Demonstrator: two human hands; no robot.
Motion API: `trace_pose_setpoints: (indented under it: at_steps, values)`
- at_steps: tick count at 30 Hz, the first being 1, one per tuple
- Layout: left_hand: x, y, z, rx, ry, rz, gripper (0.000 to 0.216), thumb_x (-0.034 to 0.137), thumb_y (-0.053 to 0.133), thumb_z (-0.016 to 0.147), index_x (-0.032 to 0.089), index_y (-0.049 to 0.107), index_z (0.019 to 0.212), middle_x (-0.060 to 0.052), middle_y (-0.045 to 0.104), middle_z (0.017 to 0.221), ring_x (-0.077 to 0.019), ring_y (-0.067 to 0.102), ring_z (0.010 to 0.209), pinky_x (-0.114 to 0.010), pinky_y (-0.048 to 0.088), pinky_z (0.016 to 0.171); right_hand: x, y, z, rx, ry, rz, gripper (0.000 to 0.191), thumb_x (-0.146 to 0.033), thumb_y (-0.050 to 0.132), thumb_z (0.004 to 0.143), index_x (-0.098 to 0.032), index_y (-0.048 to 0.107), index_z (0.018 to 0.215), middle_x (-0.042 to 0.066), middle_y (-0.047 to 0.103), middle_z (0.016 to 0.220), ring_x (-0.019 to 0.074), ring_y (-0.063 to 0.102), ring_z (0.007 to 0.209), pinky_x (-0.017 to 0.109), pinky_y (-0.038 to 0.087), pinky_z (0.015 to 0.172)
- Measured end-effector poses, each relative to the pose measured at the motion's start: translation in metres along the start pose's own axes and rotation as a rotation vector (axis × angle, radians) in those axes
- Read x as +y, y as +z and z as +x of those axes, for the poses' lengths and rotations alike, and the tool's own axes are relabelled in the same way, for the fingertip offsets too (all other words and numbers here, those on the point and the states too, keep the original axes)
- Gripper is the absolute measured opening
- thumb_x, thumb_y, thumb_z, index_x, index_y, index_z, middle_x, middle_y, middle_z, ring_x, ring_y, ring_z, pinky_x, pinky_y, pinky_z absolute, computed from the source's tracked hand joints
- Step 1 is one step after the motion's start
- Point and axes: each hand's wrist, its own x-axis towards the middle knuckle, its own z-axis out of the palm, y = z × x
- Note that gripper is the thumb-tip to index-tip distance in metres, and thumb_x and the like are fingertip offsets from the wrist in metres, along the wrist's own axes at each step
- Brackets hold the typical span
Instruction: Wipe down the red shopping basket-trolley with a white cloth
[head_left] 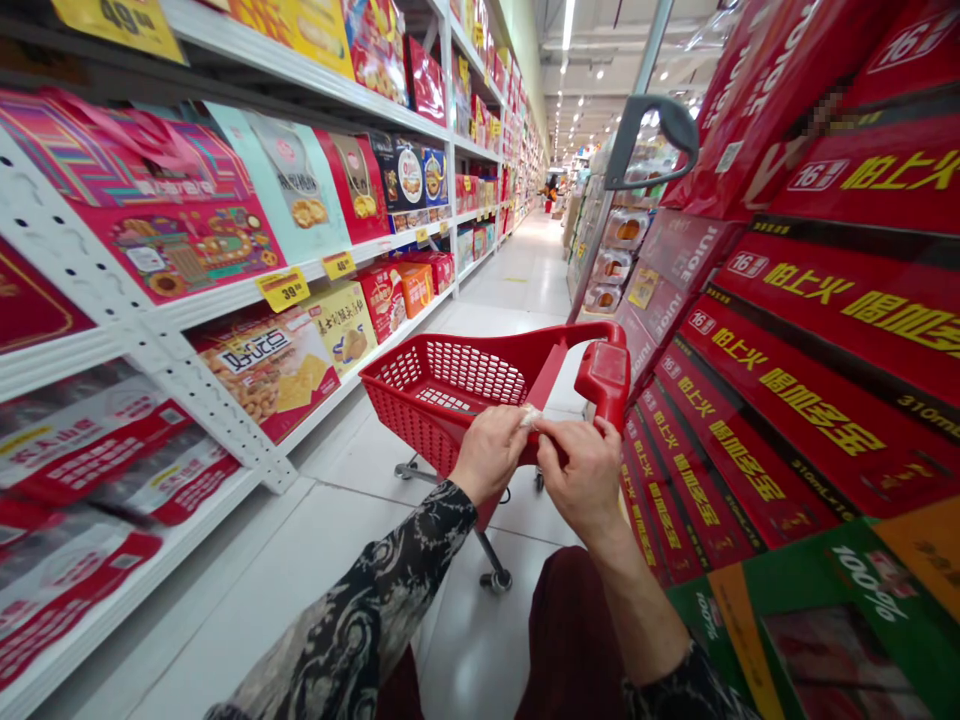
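Note:
Over the near edge of a red plastic shopping cart (pixel 420 400), both hands meet. My left hand (pixel 487 450) is closed, its thumb and fingers pinching a small crumpled whitish piece (pixel 531 416), too small to tell whether it is tissue or plastic. My right hand (pixel 581 465) is closed as well, its fingertips pressed together at the right side of that piece. The cart's red handle (pixel 606 370) rises just beyond my right fingers. Perforated walls surround the basket, and a wheel shows below my left hand.
White shelving (pixel 172 320) with boxed snacks and yellow price tags (pixel 283 290) lines the left. On the right, stacked red drink cartons (pixel 817 400) stand close by, with a green box (pixel 840 600) lower down. A grey handle on a metal pole (pixel 651 140) stands ahead beside the tiled aisle.

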Motion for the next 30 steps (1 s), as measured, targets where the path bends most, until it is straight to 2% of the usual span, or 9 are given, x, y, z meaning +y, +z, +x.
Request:
trace_pose_setpoints:
  at_steps: [7, 9, 14, 17, 19, 26, 30]
  values:
    - [-0.047, -0.003, -0.005, 0.101, -0.107, -0.007, 0.026, 0.028, 0.036, 0.091, 0.019, 0.060, 0.098, -0.004, 0.065, 0.095, -0.0155, 0.056, 0.092, -0.031, 0.044, 0.086, 0.001, -0.001, 0.002, 0.022, -0.014, 0.035, 0.017, -0.020, 0.049, 0.082, -0.021, 0.066, 0.085, 0.001, 0.070, 0.084, 0.0162, 0.060, 0.081, 0.037, 0.025, 0.095]
    - [-0.045, -0.003, -0.006, 0.106, -0.087, 0.002, 0.026, 0.027, 0.036, 0.091, 0.019, 0.059, 0.100, -0.005, 0.065, 0.100, -0.0159, 0.056, 0.096, -0.033, 0.043, 0.088, 0.000, 0.001, 0.002, 0.029, -0.017, 0.030, 0.017, -0.020, 0.049, 0.082, -0.021, 0.066, 0.085, 0.001, 0.070, 0.084, 0.0164, 0.060, 0.082, 0.037, 0.025, 0.094]
    - [-0.010, 0.004, -0.003, 0.114, 0.063, -0.018, 0.025, 0.024, 0.039, 0.089, 0.018, 0.058, 0.105, -0.007, 0.064, 0.106, -0.0172, 0.054, 0.102, -0.035, 0.042, 0.092, -0.001, 0.005, 0.001, 0.027, -0.037, 0.017, 0.017, -0.020, 0.048, 0.082, -0.021, 0.065, 0.085, 0.001, 0.069, 0.084, 0.0167, 0.060, 0.082, 0.038, 0.026, 0.093]
    - [-0.001, 0.005, 0.000, 0.116, 0.126, -0.043, 0.025, 0.022, 0.040, 0.088, 0.017, 0.057, 0.106, -0.007, 0.064, 0.106, -0.0173, 0.054, 0.101, -0.034, 0.042, 0.092, 0.000, 0.005, 0.000, 0.021, -0.055, 0.029, 0.017, -0.021, 0.049, 0.082, -0.021, 0.065, 0.086, 0.001, 0.069, 0.084, 0.0168, 0.059, 0.082, 0.037, 0.027, 0.094]
    - [-0.006, 0.003, 0.000, 0.105, 0.116, -0.046, 0.026, 0.024, 0.039, 0.088, 0.017, 0.058, 0.105, -0.007, 0.064, 0.105, -0.0173, 0.054, 0.100, -0.034, 0.042, 0.091, 0.000, 0.004, 0.000, 0.005, -0.069, 0.045, 0.017, -0.020, 0.049, 0.082, -0.021, 0.064, 0.086, 0.001, 0.069, 0.085, 0.0167, 0.060, 0.083, 0.037, 0.026, 0.094]
    - [-0.053, -0.008, 0.006, 0.016, -0.125, -0.003, 0.026, 0.028, 0.035, 0.090, 0.020, 0.061, 0.091, -0.002, 0.065, 0.090, -0.0146, 0.056, 0.086, -0.029, 0.043, 0.082, -0.001, 0.005, 0.002, 0.005, -0.065, 0.068, 0.017, -0.018, 0.049, 0.081, -0.021, 0.065, 0.086, 0.001, 0.070, 0.085, 0.0161, 0.060, 0.082, 0.036, 0.026, 0.094]
    - [-0.055, -0.009, 0.010, -0.043, -0.125, 0.084, 0.026, 0.027, 0.037, 0.089, 0.020, 0.061, 0.084, -0.002, 0.063, 0.081, -0.0149, 0.056, 0.082, -0.029, 0.043, 0.079, 0.001, 0.008, 0.003, 0.057, -0.036, 0.045, 0.020, -0.019, 0.046, 0.082, -0.021, 0.066, 0.082, 0.001, 0.070, 0.081, 0.0156, 0.060, 0.078, 0.036, 0.027, 0.094]
